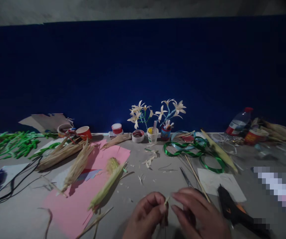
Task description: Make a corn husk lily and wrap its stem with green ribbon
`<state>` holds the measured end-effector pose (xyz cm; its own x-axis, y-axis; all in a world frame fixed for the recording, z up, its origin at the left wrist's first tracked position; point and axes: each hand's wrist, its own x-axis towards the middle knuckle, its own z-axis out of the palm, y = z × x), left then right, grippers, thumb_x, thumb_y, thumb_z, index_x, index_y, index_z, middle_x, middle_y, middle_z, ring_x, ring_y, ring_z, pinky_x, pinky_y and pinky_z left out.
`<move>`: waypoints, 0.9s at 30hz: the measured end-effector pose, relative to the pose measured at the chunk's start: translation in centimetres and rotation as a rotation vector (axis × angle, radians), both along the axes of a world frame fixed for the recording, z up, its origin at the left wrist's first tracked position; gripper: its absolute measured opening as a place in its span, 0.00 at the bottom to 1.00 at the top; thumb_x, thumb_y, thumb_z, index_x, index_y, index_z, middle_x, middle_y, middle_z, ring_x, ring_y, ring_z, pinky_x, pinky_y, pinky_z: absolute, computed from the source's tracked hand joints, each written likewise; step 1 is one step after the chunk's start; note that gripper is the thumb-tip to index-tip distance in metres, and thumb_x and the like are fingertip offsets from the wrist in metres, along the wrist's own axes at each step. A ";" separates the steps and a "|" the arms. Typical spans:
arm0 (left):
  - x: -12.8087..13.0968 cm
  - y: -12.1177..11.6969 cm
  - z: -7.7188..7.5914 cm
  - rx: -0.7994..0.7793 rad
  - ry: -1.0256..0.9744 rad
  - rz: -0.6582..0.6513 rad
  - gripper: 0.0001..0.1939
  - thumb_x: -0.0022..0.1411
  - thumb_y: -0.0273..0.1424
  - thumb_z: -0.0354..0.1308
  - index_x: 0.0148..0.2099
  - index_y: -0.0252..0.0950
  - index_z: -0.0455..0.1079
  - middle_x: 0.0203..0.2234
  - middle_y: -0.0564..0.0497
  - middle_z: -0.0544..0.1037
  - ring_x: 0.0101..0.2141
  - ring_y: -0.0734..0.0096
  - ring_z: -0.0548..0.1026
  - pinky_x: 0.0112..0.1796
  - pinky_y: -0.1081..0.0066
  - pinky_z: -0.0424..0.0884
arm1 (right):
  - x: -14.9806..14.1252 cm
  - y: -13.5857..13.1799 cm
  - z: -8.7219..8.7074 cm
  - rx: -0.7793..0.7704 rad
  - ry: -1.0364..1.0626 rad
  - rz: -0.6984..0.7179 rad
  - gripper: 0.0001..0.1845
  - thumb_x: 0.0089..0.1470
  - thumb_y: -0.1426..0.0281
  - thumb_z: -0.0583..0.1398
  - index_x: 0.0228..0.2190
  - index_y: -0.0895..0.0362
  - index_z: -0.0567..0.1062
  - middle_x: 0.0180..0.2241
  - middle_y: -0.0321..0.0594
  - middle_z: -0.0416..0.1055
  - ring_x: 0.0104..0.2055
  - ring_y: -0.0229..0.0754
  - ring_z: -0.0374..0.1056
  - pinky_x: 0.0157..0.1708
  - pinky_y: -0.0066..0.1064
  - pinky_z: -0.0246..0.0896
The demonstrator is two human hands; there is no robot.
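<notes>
Low in the head view, my left hand [146, 214] pinches a small pale strip [167, 200], seemingly corn husk, between thumb and forefinger. Thin stems or wires seem to hang below that pinch, but they are blurred. My right hand [200, 212] is just to the right, thumb and fingers apart, fingertips close to the strip's tip; no object shows between them. Scissors [186, 177] lie behind my right hand, partly hidden by it, alongside a thin stick [197, 179]. To the right rests a black glue gun [234, 205].
Pink paper [70, 207] with a corn husk [105, 189] on it lies left. Husk flowers [138, 113] stand in cups at the back. Green ribbon [175, 152], white paper [219, 181] and a plastic bottle [239, 121] are right. Green fuzzy stems [21, 142] pile far left.
</notes>
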<state>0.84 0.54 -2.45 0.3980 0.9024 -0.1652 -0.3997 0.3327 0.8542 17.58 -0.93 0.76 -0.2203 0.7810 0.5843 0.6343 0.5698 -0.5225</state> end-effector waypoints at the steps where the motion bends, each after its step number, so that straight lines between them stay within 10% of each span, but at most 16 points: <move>1: 0.0 0.0 0.1 0.007 0.012 -0.015 0.18 0.51 0.43 0.66 0.28 0.35 0.66 0.18 0.56 0.66 0.23 0.76 0.60 0.28 0.73 0.55 | 0.3 0.3 0.5 0.041 -0.045 0.037 0.12 0.56 0.74 0.58 0.42 0.52 0.75 0.37 0.42 0.78 0.33 0.40 0.76 0.33 0.24 0.70; 15: 0.4 -0.2 -1.8 0.030 -0.125 0.028 0.16 0.52 0.41 0.67 0.30 0.34 0.67 0.21 0.54 0.67 0.24 0.75 0.61 0.29 0.71 0.56 | -0.7 0.2 0.4 -0.101 0.055 0.136 0.09 0.57 0.77 0.53 0.31 0.54 0.71 0.28 0.36 0.70 0.27 0.37 0.70 0.28 0.25 0.66; 27: 0.8 -0.9 -1.1 -0.064 -0.154 0.132 0.15 0.50 0.40 0.68 0.32 0.34 0.70 0.25 0.53 0.71 0.25 0.75 0.64 0.31 0.72 0.58 | -1.0 -0.3 -0.4 0.039 0.059 0.143 0.15 0.52 0.81 0.57 0.40 0.54 0.71 0.33 0.39 0.74 0.29 0.36 0.73 0.31 0.21 0.69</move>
